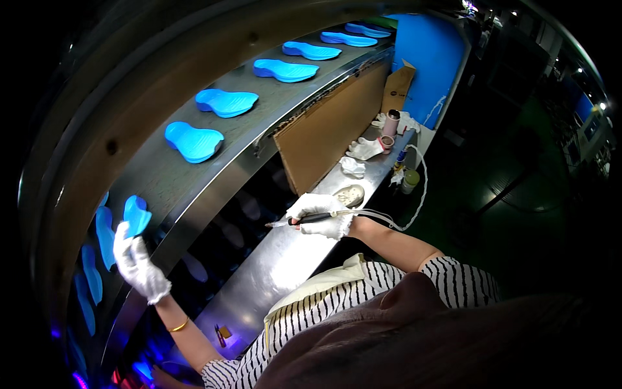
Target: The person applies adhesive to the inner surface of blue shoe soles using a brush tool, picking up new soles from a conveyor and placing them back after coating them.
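My left hand (139, 269), in a white glove, is over the conveyor at the left. Its fingers and thumb are around the lower end of a blue shoe sole (135, 213), partly hiding it. My right hand (324, 217), in a white glove with bare fingertips, is closed around a pen-shaped tool (317, 218) with a black grip. The tool's thin tip points left, and a pale cord (424, 175) trails from its back end. Below that hand is a metal worktop (272, 259). A pale oval pad (350, 195) lies just behind the hand.
Several blue soles (194, 142) lie spaced along the dark conveyor belt (162, 175). A cardboard panel (330, 129) stands between belt and worktop. Farther back are a loose white glove (365, 149), a pink bottle (391, 122), a small jar (410, 180) and a blue panel (427, 65).
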Tool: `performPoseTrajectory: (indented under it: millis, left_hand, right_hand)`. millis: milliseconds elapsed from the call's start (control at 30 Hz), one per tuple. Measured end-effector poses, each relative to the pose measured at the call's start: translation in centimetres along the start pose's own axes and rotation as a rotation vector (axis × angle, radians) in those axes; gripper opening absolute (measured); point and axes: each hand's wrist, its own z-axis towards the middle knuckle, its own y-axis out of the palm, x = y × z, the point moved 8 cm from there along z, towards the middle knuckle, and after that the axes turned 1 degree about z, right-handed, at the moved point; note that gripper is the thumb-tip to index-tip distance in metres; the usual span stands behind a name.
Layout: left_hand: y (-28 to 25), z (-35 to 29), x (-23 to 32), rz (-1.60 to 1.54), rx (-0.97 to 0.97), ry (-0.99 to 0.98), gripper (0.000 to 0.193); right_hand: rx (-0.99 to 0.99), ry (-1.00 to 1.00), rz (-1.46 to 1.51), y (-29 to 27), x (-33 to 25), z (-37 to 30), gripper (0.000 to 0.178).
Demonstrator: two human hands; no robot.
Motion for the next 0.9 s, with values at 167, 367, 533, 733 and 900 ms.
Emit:
performPoseTrajectory:
  millis: [167,367,533,733,900]
  left_hand:
    - [-3.0,1.7,10.5,0.507,0.091,0.559,0.037]
    - [5.2,-0.1,8.9,-1.331,-0.395,-0.475,0.042]
    - [15.1,-10.5,1.7,-1.617,-0.400,-0.896,0.047]
    - [19.6,-21.4,2.3,-1.497,-0.287,-1.075,0.086]
    - [19.1,-25.4,-1.4,-1.408,-0.053,-1.340,0.104]
  right_hand:
    - [-0.038,0.111,0.246,-2.1,3.5,-0.7,0.025]
    - [-0.032,-0.176,-0.023,-5.0,0.1,-0.4,0.025]
    - [0.044,0.077,0.133,-8.0,2.9,-2.1,0.019]
    - [-0.001,0.347,0.108,-8.2,5.6,-2.8,0.018]
    - [0.001,0.335,0.192,-6.7,6.5,-2.0,0.023]
